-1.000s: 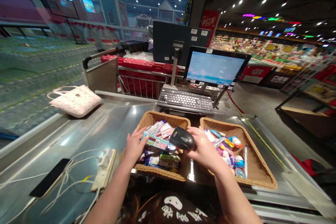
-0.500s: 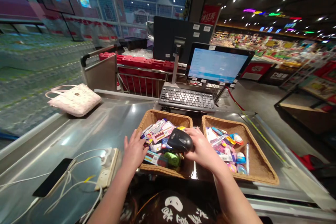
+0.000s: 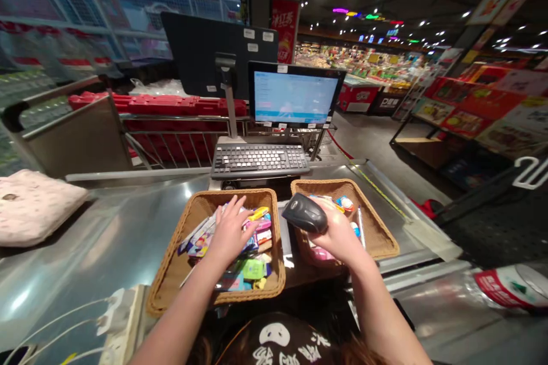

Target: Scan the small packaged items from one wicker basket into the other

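My left hand (image 3: 231, 231) reaches over the left wicker basket (image 3: 171, 274) with its fingers spread on top of small packaged goods. Among these are a green packet (image 3: 252, 269) and a yellow packet (image 3: 259, 214); others are hidden under the hand. In my right hand (image 3: 340, 234) is a black barcode scanner (image 3: 305, 214), its head pointing left. That hand hovers above the left part of the right wicker basket (image 3: 377, 239), covering much of its contents. A round white, orange and blue item (image 3: 345, 203) shows beyond the fingers.
Behind the baskets stand a black keyboard (image 3: 261, 158) and a lit monitor (image 3: 295, 97). A pale handbag (image 3: 36, 205) lies on the metal counter (image 3: 128, 222) at left. White cables and a power strip (image 3: 124, 325) are near front left. A red-labelled bottle (image 3: 509, 287) lies at right.
The view has turned right. My right hand has carried the scanner from above the left basket to the right basket. My left hand has moved from the left basket's edge onto its contents.
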Demonstrator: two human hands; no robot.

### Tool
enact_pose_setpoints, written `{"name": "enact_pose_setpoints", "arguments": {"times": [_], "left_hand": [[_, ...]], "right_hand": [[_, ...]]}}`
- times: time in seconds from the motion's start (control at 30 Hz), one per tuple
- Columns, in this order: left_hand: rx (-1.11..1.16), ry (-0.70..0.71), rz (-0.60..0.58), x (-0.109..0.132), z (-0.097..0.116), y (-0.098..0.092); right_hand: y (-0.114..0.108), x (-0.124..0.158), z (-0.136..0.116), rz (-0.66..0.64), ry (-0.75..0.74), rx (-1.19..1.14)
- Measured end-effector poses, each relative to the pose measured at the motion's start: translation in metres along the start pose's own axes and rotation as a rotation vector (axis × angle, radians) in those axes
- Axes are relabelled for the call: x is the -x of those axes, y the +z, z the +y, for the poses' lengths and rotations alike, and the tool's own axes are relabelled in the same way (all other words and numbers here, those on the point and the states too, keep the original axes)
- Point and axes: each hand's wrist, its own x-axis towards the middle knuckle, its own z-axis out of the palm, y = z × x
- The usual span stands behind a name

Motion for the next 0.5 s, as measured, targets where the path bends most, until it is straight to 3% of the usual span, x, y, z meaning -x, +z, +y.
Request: {"name": "enact_pose_setpoints", "arguments": {"times": [0.27,0.5], "left_hand": [[0.094,0.267,-0.158,-0.077,0.074,0.041],[0.062,0.582,-0.388,-0.114,0.144,0.093]], "right_hand": [[-0.057,0.025,0.051,0.181,0.102,0.146],[-0.082,0.039,0.083,0.221,0.171,0.226]]}}
